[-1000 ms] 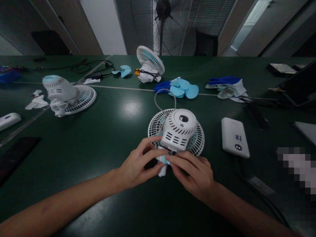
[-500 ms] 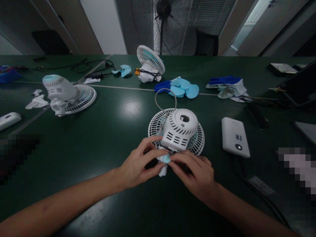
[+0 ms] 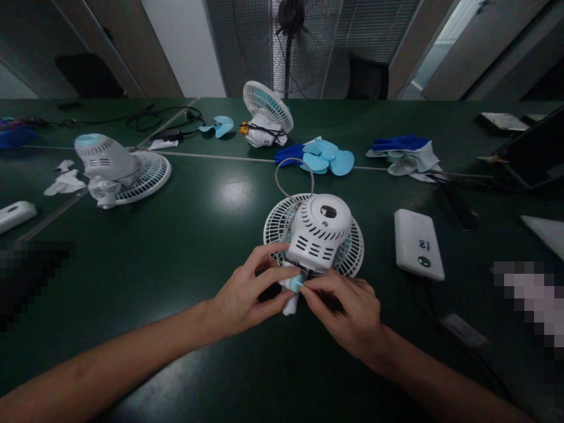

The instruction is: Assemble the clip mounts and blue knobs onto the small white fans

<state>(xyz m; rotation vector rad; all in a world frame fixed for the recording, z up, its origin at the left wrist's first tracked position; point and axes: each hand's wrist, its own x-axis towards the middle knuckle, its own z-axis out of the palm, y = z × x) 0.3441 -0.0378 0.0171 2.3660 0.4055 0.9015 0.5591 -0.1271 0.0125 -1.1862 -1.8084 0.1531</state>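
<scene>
A small white fan lies grille-down on the table, its vented motor housing facing up. At its near end is a light-blue knob on a white clip-like base part. My left hand has its thumb and a finger closed around this knob, another finger touching the fan's housing. My right hand pinches at the knob's right side. A thin pale piece shows between its fingertips and the knob; whether it is part of the knob I cannot tell.
Another fan lies to the left, and a third fan stands at the back. Light-blue fan blades and gloves lie beyond the near fan. A white power bank is to the right, with a cable.
My right fingertips have drawn slightly back from the knob, and the thin pale piece now shows between them. My left hand keeps its hold; the fan has not visibly moved.
</scene>
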